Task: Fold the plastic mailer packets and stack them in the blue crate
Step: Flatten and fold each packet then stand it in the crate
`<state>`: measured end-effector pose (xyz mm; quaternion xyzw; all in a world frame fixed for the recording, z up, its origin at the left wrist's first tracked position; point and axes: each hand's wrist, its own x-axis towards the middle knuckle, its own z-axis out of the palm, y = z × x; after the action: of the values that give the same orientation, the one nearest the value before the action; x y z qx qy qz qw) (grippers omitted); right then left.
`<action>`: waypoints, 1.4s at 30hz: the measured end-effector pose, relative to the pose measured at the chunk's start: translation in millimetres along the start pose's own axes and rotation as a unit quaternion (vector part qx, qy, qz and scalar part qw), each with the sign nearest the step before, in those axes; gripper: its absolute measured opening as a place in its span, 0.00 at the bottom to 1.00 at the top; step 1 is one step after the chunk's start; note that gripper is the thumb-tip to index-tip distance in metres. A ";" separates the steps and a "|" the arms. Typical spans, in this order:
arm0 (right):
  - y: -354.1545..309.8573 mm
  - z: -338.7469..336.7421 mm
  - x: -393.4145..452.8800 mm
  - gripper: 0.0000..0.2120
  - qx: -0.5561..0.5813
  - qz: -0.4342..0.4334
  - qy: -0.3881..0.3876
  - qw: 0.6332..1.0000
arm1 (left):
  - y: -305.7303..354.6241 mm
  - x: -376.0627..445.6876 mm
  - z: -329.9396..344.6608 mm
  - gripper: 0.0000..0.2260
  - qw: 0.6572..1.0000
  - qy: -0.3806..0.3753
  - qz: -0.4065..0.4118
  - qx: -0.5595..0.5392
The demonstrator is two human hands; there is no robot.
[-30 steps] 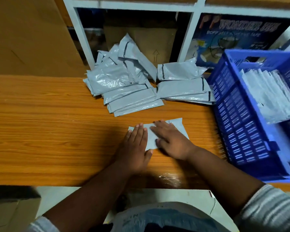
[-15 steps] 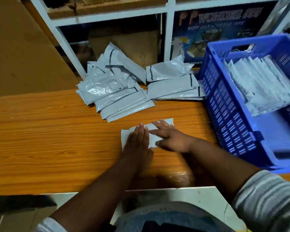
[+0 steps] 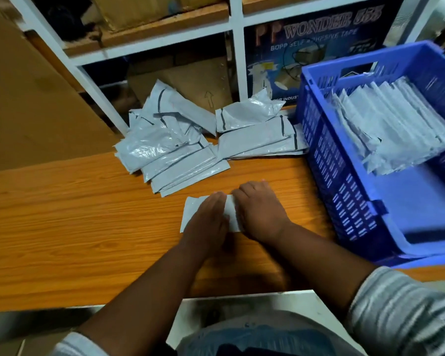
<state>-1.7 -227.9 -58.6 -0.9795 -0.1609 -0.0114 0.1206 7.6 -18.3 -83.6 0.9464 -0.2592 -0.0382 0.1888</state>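
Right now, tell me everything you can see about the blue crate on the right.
The blue crate is plastic, with slotted lattice walls and a handle cutout in its far wall. It sits upright on the wooden table, to the right of both hands, neither of which touches it. Inside, folded grey mailer packets lean in a row toward the far end; the near part of its floor is bare.

Bare forearms, sleeves pushed up toward the elbows. Grey-and-white striped knit sleeve [image 3: 406,314] at lower right of the frame; paler cuff of the other sleeve [image 3: 75,346] at bottom left. Blue denim trousers [image 3: 262,341] along the bottom edge, centre. No rings or watch visible.
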 end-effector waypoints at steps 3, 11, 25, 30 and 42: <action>-23.8 14.7 14.0 0.32 0.047 -0.050 -0.019 0.997 | -14.7 0.9 2.1 0.28 1.000 0.019 -0.003 0.008; 18.7 27.9 -13.3 0.35 -0.020 0.039 -0.071 0.996 | -74.0 -26.5 -12.0 0.40 0.984 -0.061 -0.087 0.143; -10.7 37.3 -14.1 0.36 -0.056 0.057 -0.069 0.994 | -58.9 -7.7 -2.8 0.36 0.990 -0.047 -0.017 0.132; 7.6 23.8 -34.7 0.39 -0.023 0.162 -0.046 0.985 | -97.2 -27.2 -14.5 0.37 0.993 0.005 -0.037 0.112; -20.3 20.4 -18.2 0.40 -0.012 0.114 0.006 0.993 | -93.1 13.2 -14.6 0.34 0.998 0.029 0.059 0.020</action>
<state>-25.8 -210.0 -74.8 -0.9928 -0.0471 -0.0055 0.1101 65.8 53.9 -104.9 0.9339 -0.3094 0.0056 0.1793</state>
